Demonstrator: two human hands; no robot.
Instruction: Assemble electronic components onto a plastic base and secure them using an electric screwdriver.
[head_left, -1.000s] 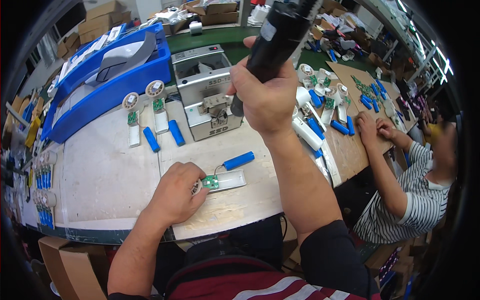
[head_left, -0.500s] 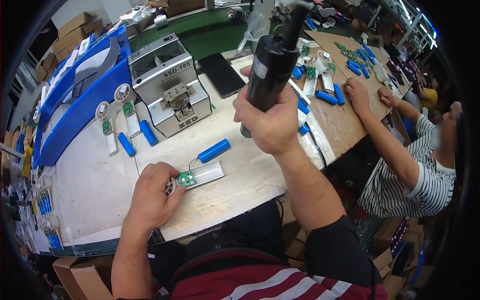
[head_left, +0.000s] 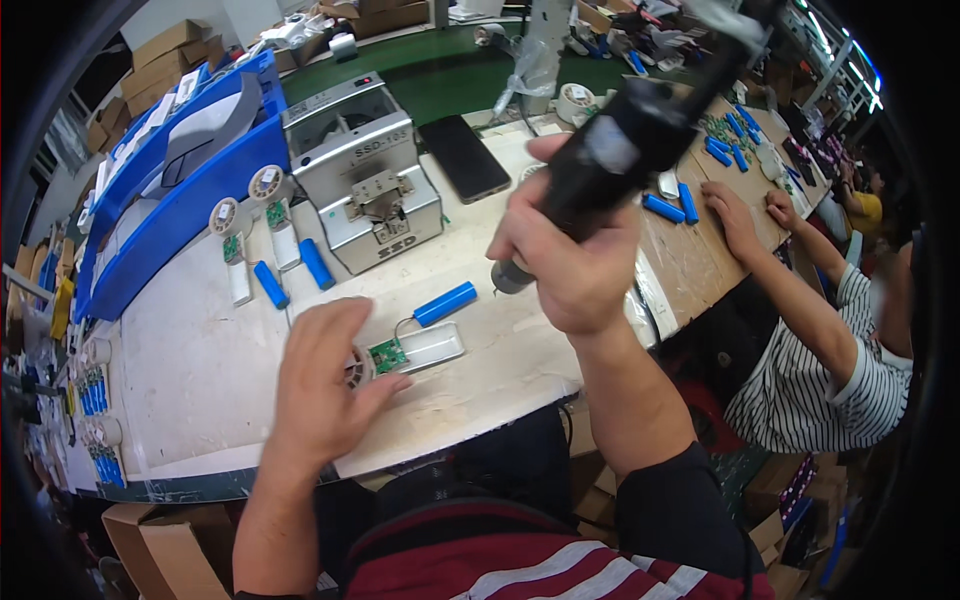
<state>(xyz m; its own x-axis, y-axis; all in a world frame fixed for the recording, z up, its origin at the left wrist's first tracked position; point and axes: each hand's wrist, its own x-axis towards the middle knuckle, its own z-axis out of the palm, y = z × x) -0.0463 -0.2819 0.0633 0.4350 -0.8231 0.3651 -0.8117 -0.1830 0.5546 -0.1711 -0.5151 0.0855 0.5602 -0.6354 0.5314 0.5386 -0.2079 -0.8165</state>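
Note:
My right hand (head_left: pixel 575 265) is wrapped round a black electric screwdriver (head_left: pixel 625 145), its bit end tilted down above the table. My left hand (head_left: pixel 325 385) is open, thumb and fingers spread around the round slotted end (head_left: pixel 355 370) of a small white device. That device has a long white shell (head_left: pixel 435 346) lying open side up. A green circuit board (head_left: pixel 388 355) sits in it beside the round end. From the board a thin wire runs to a blue cylindrical battery (head_left: pixel 445 304), which lies just beyond the shell. The screwdriver does not touch the device.
A silver machine (head_left: pixel 365 225) and a black phone (head_left: pixel 465 157) stand beyond the device. Two similar devices with blue batteries (head_left: pixel 270 285) lie to the left, by a long blue bin (head_left: pixel 180 205). At right, a co-worker's hand (head_left: pixel 735 215) rests near more batteries (head_left: pixel 664 209).
My left hand has loosened from the round end and spread its fingers. My right hand has shifted with the screwdriver, which now tilts more to the right. The view has moved slightly.

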